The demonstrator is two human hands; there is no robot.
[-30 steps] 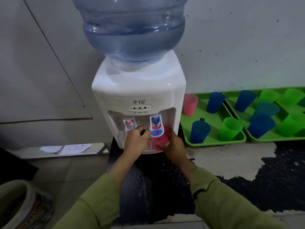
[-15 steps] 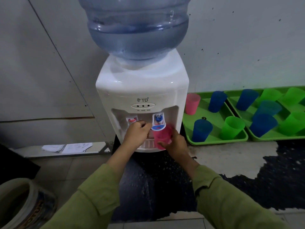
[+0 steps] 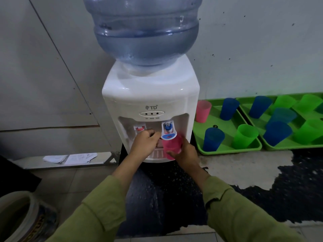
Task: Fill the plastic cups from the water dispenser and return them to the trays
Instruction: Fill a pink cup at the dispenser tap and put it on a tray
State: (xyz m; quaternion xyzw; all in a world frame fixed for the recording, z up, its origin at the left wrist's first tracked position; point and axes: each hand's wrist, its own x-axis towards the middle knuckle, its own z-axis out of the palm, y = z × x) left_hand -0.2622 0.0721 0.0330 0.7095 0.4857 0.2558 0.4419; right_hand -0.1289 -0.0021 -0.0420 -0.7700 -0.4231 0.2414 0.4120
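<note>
A white water dispenser (image 3: 150, 95) with a big blue bottle (image 3: 145, 30) stands against the wall. My right hand (image 3: 185, 151) holds a pink cup (image 3: 171, 145) upright under the blue tap (image 3: 168, 131). My left hand (image 3: 145, 142) is curled beside the blue tap's lever, just right of the red tap (image 3: 139, 128); its fingertips are hidden. To the right lie two green trays (image 3: 229, 149) (image 3: 297, 145) with another pink cup (image 3: 202, 110) and several blue and green cups such as a blue cup (image 3: 213, 138) and a green cup (image 3: 244, 135).
The dispenser sits on a dark stand (image 3: 157, 189). Papers (image 3: 70, 158) lie on a low ledge at the left. A round bucket (image 3: 22, 219) stands at the bottom left. The floor by the trays shows a pale patch and dark mottled areas.
The view has shifted slightly; both hands stay at the blue tap with the pink cup under it, the cup sitting a little lower beneath the lever than a second ago.
</note>
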